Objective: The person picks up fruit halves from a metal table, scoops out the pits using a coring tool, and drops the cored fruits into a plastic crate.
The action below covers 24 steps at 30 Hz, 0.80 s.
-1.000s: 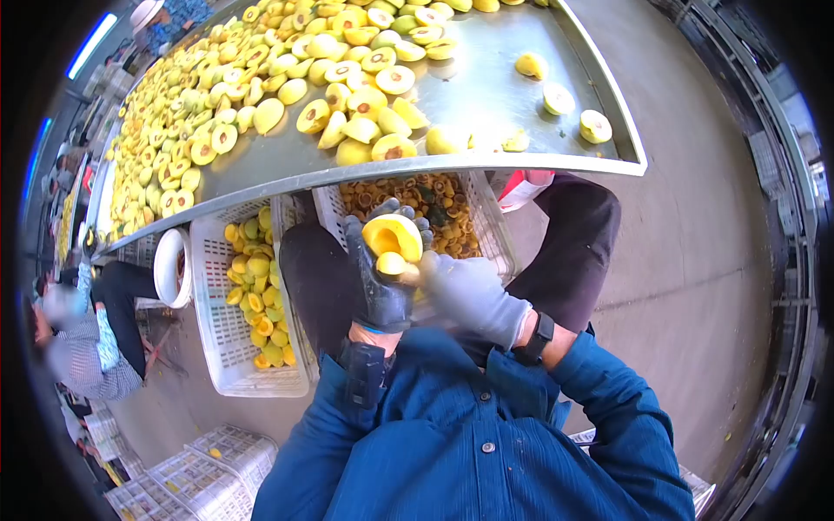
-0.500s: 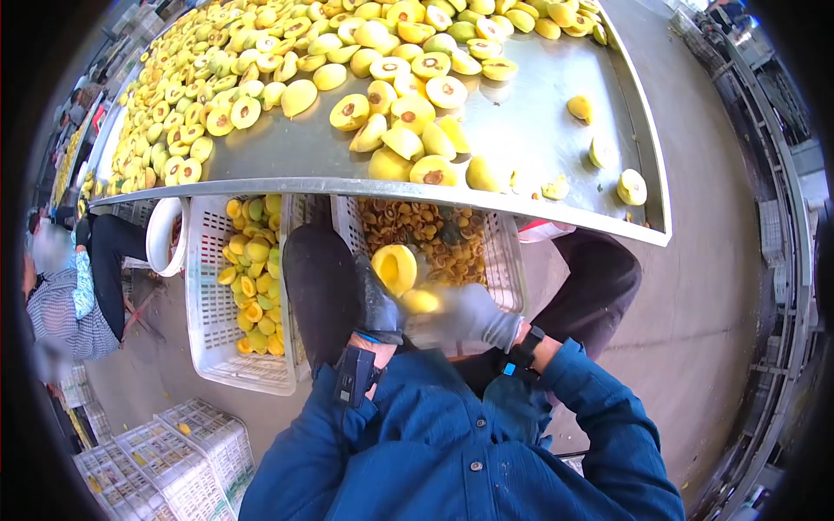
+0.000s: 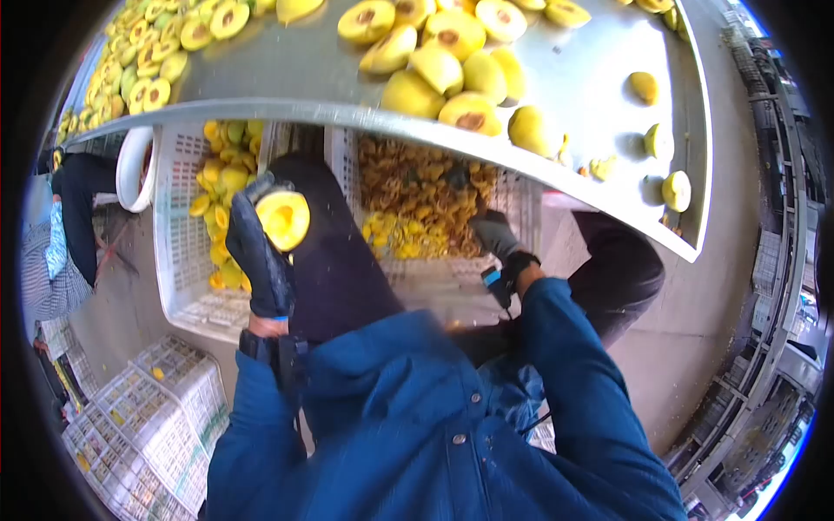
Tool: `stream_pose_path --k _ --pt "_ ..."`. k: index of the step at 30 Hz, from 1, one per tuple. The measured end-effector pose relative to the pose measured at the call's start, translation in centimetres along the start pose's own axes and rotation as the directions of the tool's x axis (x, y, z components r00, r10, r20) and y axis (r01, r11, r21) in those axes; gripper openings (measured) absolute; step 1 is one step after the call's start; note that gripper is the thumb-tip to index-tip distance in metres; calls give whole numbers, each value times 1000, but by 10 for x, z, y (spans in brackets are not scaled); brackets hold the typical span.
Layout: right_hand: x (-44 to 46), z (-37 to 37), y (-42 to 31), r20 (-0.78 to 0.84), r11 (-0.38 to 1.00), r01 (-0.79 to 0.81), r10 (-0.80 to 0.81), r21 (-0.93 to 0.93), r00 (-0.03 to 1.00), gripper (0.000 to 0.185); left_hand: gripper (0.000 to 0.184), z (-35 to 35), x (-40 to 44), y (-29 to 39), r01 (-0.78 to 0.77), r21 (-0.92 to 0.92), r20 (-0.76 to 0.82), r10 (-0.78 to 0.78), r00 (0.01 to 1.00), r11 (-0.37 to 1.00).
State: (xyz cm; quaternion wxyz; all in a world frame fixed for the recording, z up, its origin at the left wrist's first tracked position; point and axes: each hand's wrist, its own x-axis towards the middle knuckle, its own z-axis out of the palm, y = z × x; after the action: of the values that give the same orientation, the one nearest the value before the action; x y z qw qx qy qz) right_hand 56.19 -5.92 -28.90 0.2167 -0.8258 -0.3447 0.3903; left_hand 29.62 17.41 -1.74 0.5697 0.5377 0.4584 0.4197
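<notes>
My left hand (image 3: 263, 252), in a dark glove, is closed around a hollowed yellow peach half (image 3: 283, 220), its cut face turned up. It hangs over the edge of a white crate (image 3: 174, 300) that holds yellow peach halves (image 3: 228, 180). My right hand (image 3: 495, 234), in a grey glove, reaches over a second crate (image 3: 519, 204) full of brown and yellow fruit scraps (image 3: 417, 195). Its fingers look bent together; whatever they hold is hidden. Cut peach halves with brown stones (image 3: 458, 35) lie on the metal table (image 3: 287, 65) ahead.
The table's raised metal rim (image 3: 347, 113) runs above both crates. A white bucket (image 3: 136, 169) stands at the left. Another person (image 3: 65, 252) sits farther left. Stacked white crates (image 3: 148, 417) stand at the lower left, and metal racking (image 3: 764, 217) lines the right side.
My left hand has moved left with the peach half, toward the crate of halves. My right hand has drawn away from it, to the right over the scraps. The camera view has tilted down.
</notes>
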Motion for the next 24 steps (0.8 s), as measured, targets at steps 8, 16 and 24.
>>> stream_pose_path --k 8,16,24 --pt "9 -20 -39 -53 901 -247 284 357 957 16 55 -5 -4 -8 65 -137 35 -60 998 989" --pt "-30 -45 -114 64 807 -200 198 555 978 21 74 -41 -2 7 310 -722 168 -278 946 618" --pt "-118 -84 -177 175 883 -196 132 426 976 21 62 -128 -25 -35 374 -825 185 -422 888 423"
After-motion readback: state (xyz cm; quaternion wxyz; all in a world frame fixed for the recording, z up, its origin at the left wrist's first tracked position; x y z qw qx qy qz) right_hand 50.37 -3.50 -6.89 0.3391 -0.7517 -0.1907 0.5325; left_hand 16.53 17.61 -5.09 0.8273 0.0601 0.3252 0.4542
